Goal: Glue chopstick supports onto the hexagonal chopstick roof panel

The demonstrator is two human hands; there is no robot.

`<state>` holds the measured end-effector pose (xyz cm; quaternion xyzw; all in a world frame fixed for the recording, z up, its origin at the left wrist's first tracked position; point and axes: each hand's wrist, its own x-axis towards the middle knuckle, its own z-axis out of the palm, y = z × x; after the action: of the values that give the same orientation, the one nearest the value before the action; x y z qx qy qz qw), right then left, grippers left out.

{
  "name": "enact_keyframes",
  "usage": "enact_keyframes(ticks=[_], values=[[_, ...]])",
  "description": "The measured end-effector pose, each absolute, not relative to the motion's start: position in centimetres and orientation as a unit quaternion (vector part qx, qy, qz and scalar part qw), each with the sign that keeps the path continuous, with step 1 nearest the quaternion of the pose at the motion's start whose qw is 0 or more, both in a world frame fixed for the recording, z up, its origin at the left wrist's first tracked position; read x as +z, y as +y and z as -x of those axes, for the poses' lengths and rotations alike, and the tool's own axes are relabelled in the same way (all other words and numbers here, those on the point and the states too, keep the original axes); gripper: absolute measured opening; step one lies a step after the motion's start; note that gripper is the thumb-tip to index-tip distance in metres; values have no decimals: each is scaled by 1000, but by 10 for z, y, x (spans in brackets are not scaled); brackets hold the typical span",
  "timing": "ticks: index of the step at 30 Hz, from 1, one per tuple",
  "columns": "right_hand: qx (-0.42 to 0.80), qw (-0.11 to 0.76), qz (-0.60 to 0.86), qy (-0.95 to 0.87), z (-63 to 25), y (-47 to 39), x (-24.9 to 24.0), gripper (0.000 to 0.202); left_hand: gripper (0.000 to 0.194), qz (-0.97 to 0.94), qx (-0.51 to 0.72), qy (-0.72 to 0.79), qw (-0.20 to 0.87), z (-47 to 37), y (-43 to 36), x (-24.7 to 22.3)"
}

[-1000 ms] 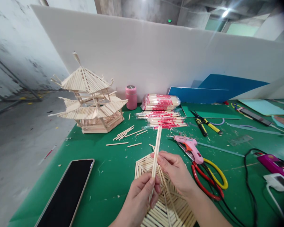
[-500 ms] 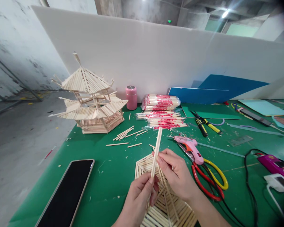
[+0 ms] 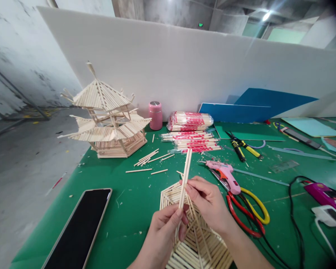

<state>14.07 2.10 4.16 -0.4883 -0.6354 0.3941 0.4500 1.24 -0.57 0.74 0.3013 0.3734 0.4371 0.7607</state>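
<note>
While the left hand (image 3: 166, 226) pinches two sticks (image 3: 187, 170) low down, fingers closed, the right hand (image 3: 208, 201) has them pinched higher, also closed. Sticks point to 12 o'clock, over the panel (image 3: 214, 248) on the green surface (image 3: 123, 237). From the hands: glue gun (image 3: 226, 173) 2 o'clock, phone (image 3: 78, 228) 9.

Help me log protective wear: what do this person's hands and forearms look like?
The left hand and right hand are ungloved, with no rings or markings visible. The forearms are bare as far as they show: no sleeves, watch or bracelet in view.
</note>
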Motion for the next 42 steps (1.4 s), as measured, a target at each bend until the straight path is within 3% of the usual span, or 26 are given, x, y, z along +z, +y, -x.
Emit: enact_keyframes(ticks=[14,23,34,42], values=[[357,416,507,-665,-140,19,44,29,23,-311,424,397,752,-11,-4,8],[297,384,534,-692,-137,15,48,28,29,-462,416,464,632,-8,-2,-4],[306,440,545,-644,-137,22,53,21,16,-613,437,506,421,-3,-6,2],[303,451,563,-623,-133,21,51,28,12,-617,426,528,398,-2,-3,7]])
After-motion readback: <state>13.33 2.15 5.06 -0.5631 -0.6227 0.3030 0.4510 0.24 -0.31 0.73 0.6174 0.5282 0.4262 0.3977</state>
